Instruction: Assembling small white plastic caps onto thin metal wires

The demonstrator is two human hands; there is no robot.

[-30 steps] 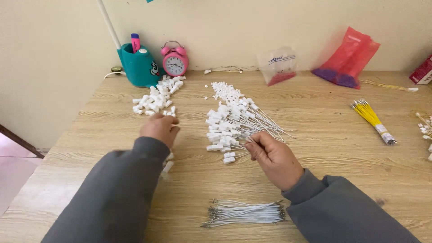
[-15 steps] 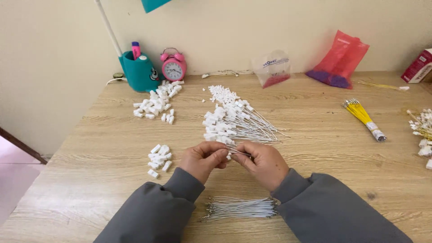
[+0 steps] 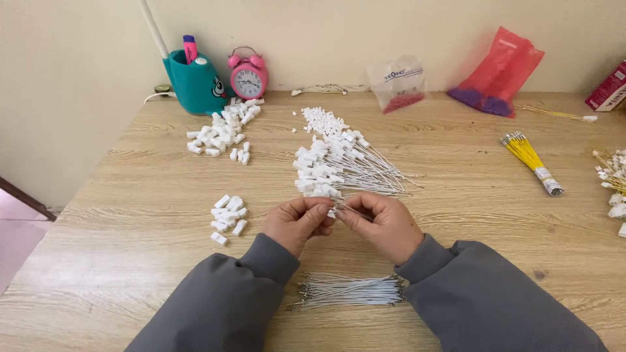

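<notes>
My left hand point(image 3: 298, 220) and my right hand point(image 3: 379, 223) meet over the wooden table point(image 3: 130, 215), fingertips together. The left pinches a small white plastic connector point(image 3: 331, 212); the right pinches a thin white wire at that connector. Just beyond my hands lies a heap of wires with white connectors fitted point(image 3: 339, 166). Loose white connectors lie in a small pile point(image 3: 228, 216) to the left and a larger pile point(image 3: 222, 133) farther back. A bundle of bare white wires point(image 3: 349, 291) lies between my forearms.
At the back stand a teal pen holder point(image 3: 192, 81), a pink alarm clock point(image 3: 246, 77), a clear bag point(image 3: 398, 83) and a red bag point(image 3: 502, 72). A yellow wire bundle point(image 3: 531, 161) and more connectors point(image 3: 613, 179) lie right.
My left hand came back from the far connector pile to meet my right hand in front of me. A small pile of connectors now lies at the left.
</notes>
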